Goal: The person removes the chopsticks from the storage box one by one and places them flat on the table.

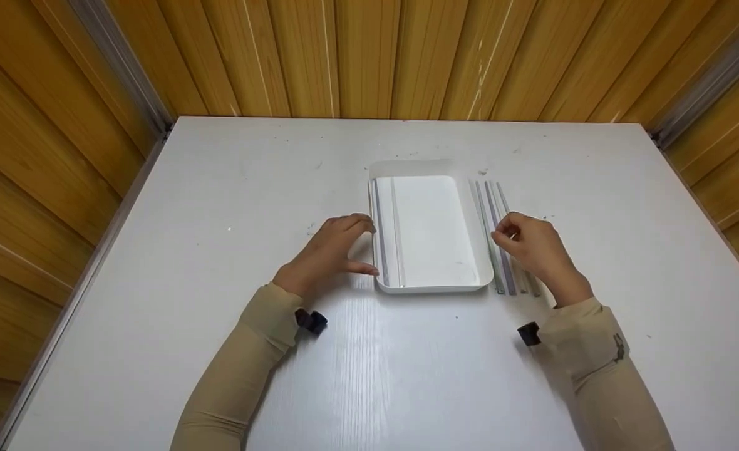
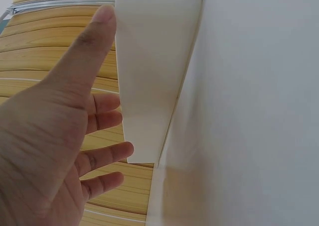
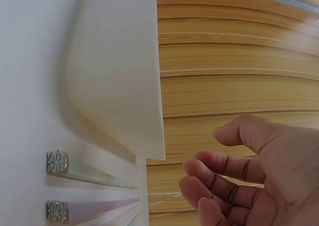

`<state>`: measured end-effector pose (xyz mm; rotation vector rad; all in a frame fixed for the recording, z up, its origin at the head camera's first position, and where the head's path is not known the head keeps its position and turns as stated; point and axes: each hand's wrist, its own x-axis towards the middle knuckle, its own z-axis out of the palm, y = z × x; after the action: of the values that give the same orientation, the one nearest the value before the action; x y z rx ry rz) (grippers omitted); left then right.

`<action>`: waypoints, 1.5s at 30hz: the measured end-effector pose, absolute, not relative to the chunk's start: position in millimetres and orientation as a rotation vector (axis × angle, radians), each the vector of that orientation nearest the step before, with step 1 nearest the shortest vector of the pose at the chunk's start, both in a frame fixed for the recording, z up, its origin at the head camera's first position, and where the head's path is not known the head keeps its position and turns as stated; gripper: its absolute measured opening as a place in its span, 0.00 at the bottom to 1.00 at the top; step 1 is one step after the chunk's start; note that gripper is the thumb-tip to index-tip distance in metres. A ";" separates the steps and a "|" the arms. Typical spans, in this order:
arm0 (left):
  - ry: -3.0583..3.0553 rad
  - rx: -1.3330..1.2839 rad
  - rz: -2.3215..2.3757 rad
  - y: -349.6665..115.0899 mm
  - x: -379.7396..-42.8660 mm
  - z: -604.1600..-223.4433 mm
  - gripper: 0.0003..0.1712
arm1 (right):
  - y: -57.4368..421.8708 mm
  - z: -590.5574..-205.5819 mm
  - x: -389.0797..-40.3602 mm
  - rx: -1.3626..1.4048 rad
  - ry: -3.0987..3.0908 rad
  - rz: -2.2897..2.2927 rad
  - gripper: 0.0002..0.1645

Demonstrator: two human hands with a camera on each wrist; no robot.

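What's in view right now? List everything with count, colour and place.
Tray: one, white, mid-table.
Sticks inside tray: two, one purplish, one clear, along its left side.
Sticks outside tray: at least four, including one greenish and one purple, on the table right of the tray.
Table: one, white, under the tray.
Wall panels: several, yellow-brown, behind and at both sides.
Metal strips: at least two, grey, back corners.
Black devices: two, one per wrist.
Sleeves: two, beige, on both arms.
Left grip: one, bare, at the tray's left wall.
Right grip: one, bare, over the outside sticks.
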<state>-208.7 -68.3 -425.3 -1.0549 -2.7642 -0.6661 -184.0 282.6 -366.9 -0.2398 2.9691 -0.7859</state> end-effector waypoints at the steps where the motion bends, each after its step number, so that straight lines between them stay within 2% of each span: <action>1: -2.764 -1.055 -0.667 -68.5 -208.9 -425.3 0.43 | 280.7 -366.8 -184.4 -0.241 2.967 -0.784 0.14; 26: -2.740 -1.060 -0.704 -71.0 -210.5 -426.7 0.42 | 229.9 -376.1 -199.2 -0.344 2.946 -0.758 0.12; 45: -2.761 -1.049 -0.714 -68.5 -209.3 -425.4 0.41 | 187.4 -392.2 -203.5 -0.317 2.891 -0.616 0.11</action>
<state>-209.3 -68.5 -425.4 -1.0494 -2.7608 -0.7139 -203.5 187.4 -392.2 -0.3166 2.8908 -0.6162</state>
